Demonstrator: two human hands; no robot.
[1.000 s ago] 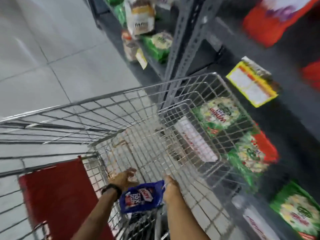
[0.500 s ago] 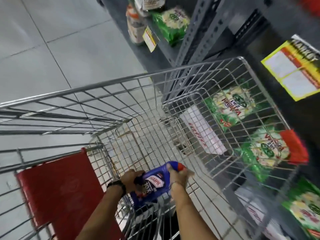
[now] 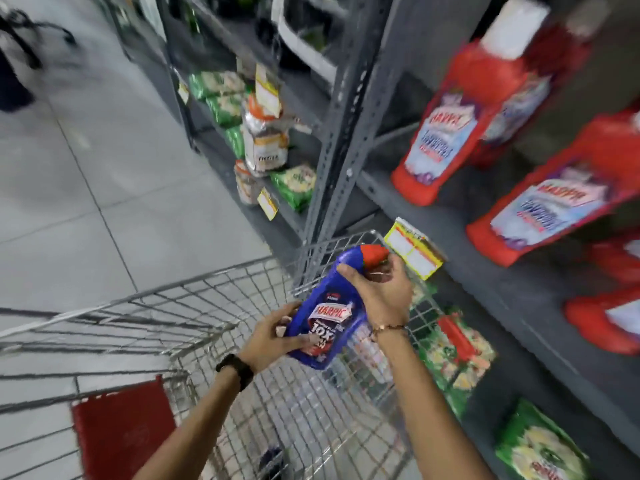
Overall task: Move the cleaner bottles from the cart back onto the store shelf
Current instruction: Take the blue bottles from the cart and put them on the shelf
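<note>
A blue Harpic cleaner bottle point(image 3: 329, 313) with a red cap is held tilted above the wire cart point(image 3: 207, 306), cap pointing up and to the right toward the shelf. My left hand point(image 3: 273, 332) grips its lower end. My right hand point(image 3: 382, 292) wraps its neck just below the cap. The grey store shelf point(image 3: 485, 258) at the right carries several red Harpic bottles point(image 3: 446, 133). A dark object point(image 3: 273, 457) lies low in the cart, too blurred to identify.
A grey upright post point(image 3: 339, 133) stands between shelf bays. A yellow price tag point(image 3: 412, 249) hangs on the shelf edge by my right hand. Green packets point(image 3: 453, 355) fill the lower shelf. The cart's red child seat flap point(image 3: 121, 431) is at lower left. Tiled floor lies left.
The blue bottle has been lifted out of the cart basket and up toward the shelf with both hands on it. My view has swung up, showing the red bottles on the shelf.
</note>
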